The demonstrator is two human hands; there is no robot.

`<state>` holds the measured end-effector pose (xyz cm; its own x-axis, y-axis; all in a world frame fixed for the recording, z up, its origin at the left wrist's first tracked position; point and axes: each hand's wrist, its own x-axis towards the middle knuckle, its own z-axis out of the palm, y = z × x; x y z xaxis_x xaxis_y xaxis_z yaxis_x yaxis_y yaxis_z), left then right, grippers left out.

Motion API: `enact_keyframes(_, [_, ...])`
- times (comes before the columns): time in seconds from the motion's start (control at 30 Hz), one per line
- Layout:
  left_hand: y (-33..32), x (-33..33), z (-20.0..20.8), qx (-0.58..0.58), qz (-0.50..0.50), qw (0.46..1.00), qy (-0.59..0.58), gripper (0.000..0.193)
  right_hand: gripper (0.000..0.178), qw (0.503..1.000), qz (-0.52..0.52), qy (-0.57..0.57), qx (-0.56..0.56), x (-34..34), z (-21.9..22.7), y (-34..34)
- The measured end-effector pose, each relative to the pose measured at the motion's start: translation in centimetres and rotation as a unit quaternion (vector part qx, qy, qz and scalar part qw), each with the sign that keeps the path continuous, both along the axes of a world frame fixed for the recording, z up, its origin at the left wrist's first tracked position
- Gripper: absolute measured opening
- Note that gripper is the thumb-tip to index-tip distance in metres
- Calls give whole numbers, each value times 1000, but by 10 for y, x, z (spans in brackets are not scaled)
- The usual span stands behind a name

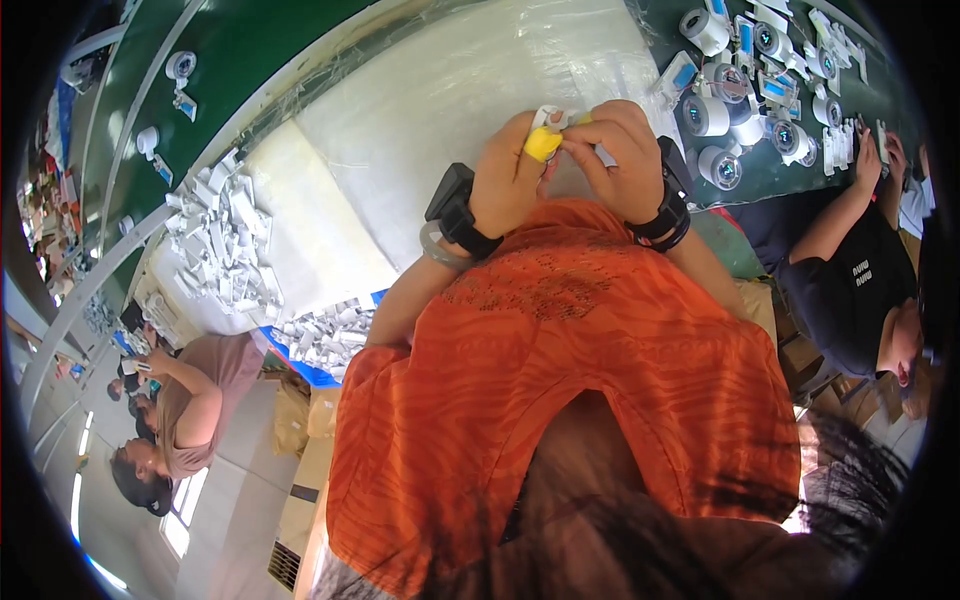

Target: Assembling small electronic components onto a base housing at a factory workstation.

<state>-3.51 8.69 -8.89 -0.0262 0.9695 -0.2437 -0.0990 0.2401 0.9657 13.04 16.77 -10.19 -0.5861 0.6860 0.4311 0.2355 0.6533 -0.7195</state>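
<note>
Both hands meet over the pale, plastic-covered worktop (pixel 430 110), close to my body. My left hand (pixel 503 175) is closed around a small white plastic piece (pixel 551 117), whose upper end shows between the hands. A yellow wrapping (pixel 543 145) covers its thumb, and more yellow shows at a fingertip by the right hand. My right hand (pixel 622 150) is pinched against the same piece from the other side, its thumb and forefinger close to the yellow thumb. The fingers hide most of the piece.
Many loose white plastic parts (pixel 225 235) lie heaped on the left, with more in a blue bin (pixel 320 375) below. White cylindrical devices (pixel 705 115) with blue-marked tags crowd the green surface at right. Co-workers sit at right (pixel 850 250) and left (pixel 195 400).
</note>
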Motion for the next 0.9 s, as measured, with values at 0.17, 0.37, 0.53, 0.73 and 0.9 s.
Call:
enact_keyframes(0.17, [5, -6, 14, -38, -21, 985, -169, 40, 45, 894, -12, 159, -420, 10, -30, 7])
enact_keyframes(0.37, [6, -2, 16, -9, 8, 990, -138, 30, 63, 878, -44, 93, -467, -1, -15, 8])
enact_keyframes(0.53, [-6, -10, -5, -182, 79, 974, -108, 27, 65, 981, -145, -42, -123, 11, 11, 19])
enact_keyframes(0.73, [-12, 5, -14, -223, 106, 950, -192, 25, 62, 980, -137, -39, -140, 12, 12, 16])
enact_keyframes(0.9, [-12, 4, -15, -201, 103, 959, -169, 25, 62, 979, -135, -44, -146, 14, 8, 14])
